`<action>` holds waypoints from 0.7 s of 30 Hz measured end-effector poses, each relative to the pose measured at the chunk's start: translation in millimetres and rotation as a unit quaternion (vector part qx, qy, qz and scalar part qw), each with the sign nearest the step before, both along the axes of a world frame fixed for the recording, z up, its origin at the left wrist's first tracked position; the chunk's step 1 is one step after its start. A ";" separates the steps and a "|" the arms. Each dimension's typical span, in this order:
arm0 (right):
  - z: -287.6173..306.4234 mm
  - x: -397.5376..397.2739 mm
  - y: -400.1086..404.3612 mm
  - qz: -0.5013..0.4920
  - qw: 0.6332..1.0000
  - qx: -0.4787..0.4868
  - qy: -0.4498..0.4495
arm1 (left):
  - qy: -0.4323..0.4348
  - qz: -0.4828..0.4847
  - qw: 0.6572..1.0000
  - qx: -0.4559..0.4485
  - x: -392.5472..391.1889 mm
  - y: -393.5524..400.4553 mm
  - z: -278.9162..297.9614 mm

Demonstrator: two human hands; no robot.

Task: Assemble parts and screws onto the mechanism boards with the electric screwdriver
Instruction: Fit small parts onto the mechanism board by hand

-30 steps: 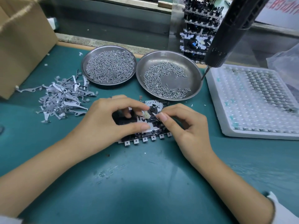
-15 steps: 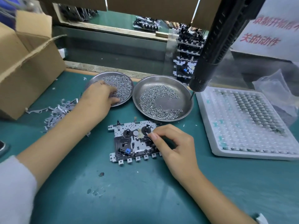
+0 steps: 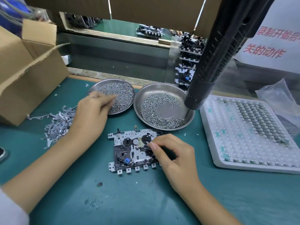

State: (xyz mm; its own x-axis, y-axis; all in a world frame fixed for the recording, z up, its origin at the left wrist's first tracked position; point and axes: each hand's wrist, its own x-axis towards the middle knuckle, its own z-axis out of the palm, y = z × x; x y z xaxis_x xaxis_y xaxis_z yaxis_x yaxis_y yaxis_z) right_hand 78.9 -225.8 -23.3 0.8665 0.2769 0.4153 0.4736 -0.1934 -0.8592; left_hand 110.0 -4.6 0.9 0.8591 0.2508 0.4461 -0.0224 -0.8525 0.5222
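The mechanism board, a metal plate with black reels and a blue part, lies flat on the green mat. My right hand rests on its right side, thumb and index finger pinching a small part beside the right reel. My left hand reaches into the left steel dish, its bunched fingertips pinching into the screws there. The black electric screwdriver hangs from above with no hand on it. Its bit points down over the right steel dish, which holds a crescent of screws.
A pile of grey metal levers lies left of my left wrist. An open cardboard box stands at far left. A white blister tray of small parts and a plastic bag sit at right. Finished boards are stacked behind the dishes.
My left hand left the board and moved up-left into the left screw dish, where its fingers now dig in. My right hand stays pinching on the board. The view has tilted up.
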 end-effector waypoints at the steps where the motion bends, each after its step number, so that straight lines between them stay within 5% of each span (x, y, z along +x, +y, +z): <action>1: -0.5 0.1 -0.4 -0.002 1.000 0.001 -0.002 | -0.013 -0.008 1.000 -0.013 -4.7 -1.9 -0.6; 9: 16.5 13.0 0.7 -0.118 0.979 -0.080 -0.147 | -0.087 -0.035 0.977 -0.190 -24.4 -22.1 -9.3; 15: 35.7 56.8 3.9 -0.100 0.907 -0.409 -0.005 | -0.174 -0.092 0.974 -0.114 -29.1 -29.7 -14.0; 21: 41.4 71.5 11.3 -0.126 0.898 -0.418 0.062 | -0.209 -0.111 0.966 -0.101 -27.7 -28.9 -18.1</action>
